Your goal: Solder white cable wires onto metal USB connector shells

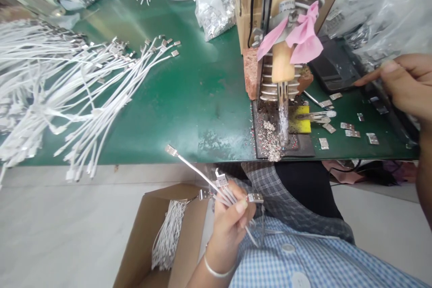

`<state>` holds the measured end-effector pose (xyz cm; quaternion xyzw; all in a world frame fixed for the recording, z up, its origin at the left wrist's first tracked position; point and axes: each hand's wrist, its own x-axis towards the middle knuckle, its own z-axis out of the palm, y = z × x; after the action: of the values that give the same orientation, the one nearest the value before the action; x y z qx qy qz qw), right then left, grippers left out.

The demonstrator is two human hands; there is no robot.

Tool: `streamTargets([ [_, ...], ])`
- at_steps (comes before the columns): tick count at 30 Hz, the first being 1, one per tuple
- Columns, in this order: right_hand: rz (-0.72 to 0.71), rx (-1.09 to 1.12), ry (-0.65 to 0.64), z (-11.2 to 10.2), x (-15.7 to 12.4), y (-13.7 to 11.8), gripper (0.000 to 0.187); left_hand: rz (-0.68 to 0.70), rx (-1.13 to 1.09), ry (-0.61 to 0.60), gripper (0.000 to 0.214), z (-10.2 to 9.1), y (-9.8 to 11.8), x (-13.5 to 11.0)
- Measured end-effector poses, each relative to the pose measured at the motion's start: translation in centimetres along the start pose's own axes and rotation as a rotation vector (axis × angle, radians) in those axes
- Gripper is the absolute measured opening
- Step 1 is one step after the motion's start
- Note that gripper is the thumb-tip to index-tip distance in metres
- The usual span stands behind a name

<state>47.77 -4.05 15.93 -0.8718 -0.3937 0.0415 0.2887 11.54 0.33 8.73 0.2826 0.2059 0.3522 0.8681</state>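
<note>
My left hand [229,220] is closed around a small bunch of white USB cables [199,173], in front of the table edge. Their metal plugs point in different directions, one of them up and left over the edge. My right hand [410,83] is at the far right with its index finger stretched out, the fingertip at the lower edge of a dark smartphone [332,67]. Nothing shows in that hand. Below it lie several loose metal USB plug shells [353,133]. Between my hands stands a soldering iron [283,63], fixed upright, tip down, with pink cloth [305,38] tied on.
Solder crumbs cover a dark base plate [305,146] beside a yellow sponge [302,119]. A large pile of white cables [94,94] spreads across the green table [202,85] at left. Plastic bags [216,4] stand behind. Below is a cardboard box [135,238] holding more cables.
</note>
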Motion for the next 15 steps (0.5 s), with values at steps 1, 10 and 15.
streamTargets([
  [1, 0.006, 0.005, 0.008, 0.00, 0.01, 0.05, 0.091, -0.001, -0.001, -0.001, 0.007, -0.02, 0.00, -0.01],
  [10, -0.046, 0.025, -0.037, -0.02, 0.29, 0.03, 0.085, 0.002, 0.015, 0.021, 0.010, -0.08, 0.05, -0.16],
  [15, -0.095, 0.030, -0.083, 0.08, 0.34, -0.18, 0.085, 0.001, 0.005, 0.002, 0.006, 0.01, 0.17, -0.01],
])
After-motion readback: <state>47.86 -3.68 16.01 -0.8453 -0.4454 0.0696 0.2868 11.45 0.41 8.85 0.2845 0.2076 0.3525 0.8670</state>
